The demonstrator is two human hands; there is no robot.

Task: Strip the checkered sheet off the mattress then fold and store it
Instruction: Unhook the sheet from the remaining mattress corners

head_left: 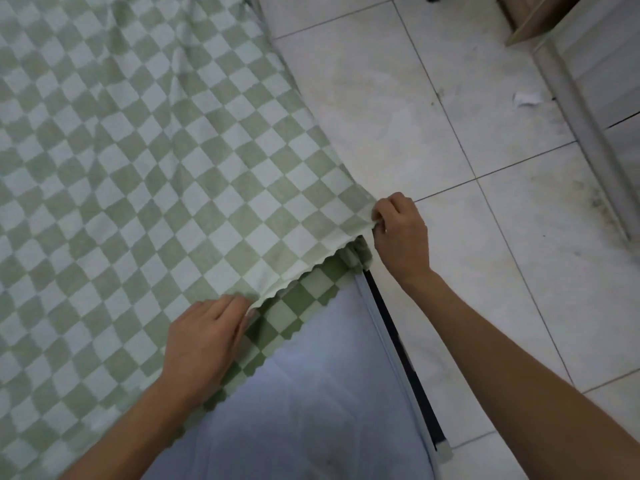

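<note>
The green-and-white checkered sheet covers most of the bed on the left. Its near edge is doubled back over itself, with a scalloped hem running between my two hands. My right hand pinches the sheet's corner at the bed's right edge, fingers curled round the cloth. My left hand holds the folded hem lower left, fingers tucked at the fold. Below the hem the pale blue mattress lies bare.
White tiled floor runs along the right of the bed. A dark bed-frame strip shows beside the mattress edge. A wooden furniture corner and a pale wall base stand at the upper right, with a scrap of paper on the floor.
</note>
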